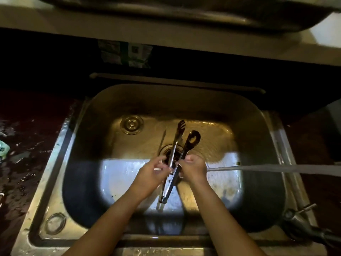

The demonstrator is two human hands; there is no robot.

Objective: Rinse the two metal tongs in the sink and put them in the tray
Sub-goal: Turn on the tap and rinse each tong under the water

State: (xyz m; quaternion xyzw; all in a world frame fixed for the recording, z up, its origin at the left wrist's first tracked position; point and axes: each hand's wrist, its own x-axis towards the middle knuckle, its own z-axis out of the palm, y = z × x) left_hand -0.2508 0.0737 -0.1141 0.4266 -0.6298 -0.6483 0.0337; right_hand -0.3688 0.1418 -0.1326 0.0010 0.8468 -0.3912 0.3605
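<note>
Two metal tongs are held together over the steel sink point(55, 163), their handle ends low and crossing near my wrists. One tong has a slotted tip point(181, 126). The other has a ring-shaped tip point(193, 139). Both tips point away from me, above the drain point(168, 151). My left hand point(154, 173) grips the slotted tongs from the left. My right hand point(193, 169) is closed around the shafts from the right. A water stream point(276, 168) comes in from the right edge and reaches my right hand. A metal tray point(239, 19) sits on the ledge above the sink.
A round plug point(132, 124) lies at the basin's back left. The faucet base and lever point(297, 217) stand at the front right rim. The dark counter on the left is wet, with a green wad point(3, 149) on it. A thin rod point(175, 83) runs behind the sink.
</note>
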